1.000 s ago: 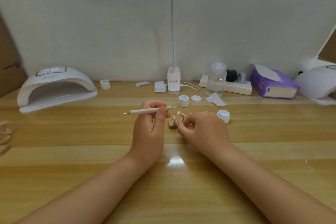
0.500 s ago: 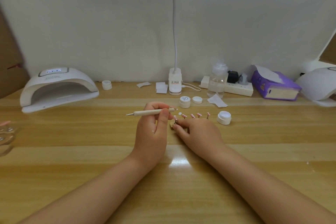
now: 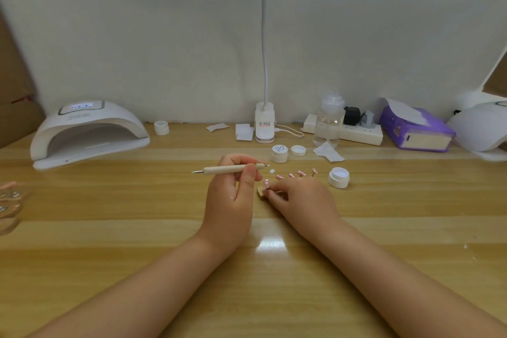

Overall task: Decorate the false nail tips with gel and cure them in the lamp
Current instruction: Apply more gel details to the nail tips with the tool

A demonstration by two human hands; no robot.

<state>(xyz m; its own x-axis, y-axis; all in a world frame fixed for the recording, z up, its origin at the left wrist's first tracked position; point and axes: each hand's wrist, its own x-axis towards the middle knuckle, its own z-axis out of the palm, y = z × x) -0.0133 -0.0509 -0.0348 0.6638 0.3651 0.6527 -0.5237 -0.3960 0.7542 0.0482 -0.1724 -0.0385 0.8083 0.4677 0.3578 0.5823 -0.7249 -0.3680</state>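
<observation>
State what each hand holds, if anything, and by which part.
The left hand grips the dotting pen along its right half. The right hand pinches the small nail-tip stand near its base.

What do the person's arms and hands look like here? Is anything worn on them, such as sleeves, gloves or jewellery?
Both forearms are bare up to the frame edge: no sleeves show. The left hand and right hand wear no gloves, and no rings, watch or bracelets are visible. The fingernails look short and plain, though they are too small to judge further.
</observation>
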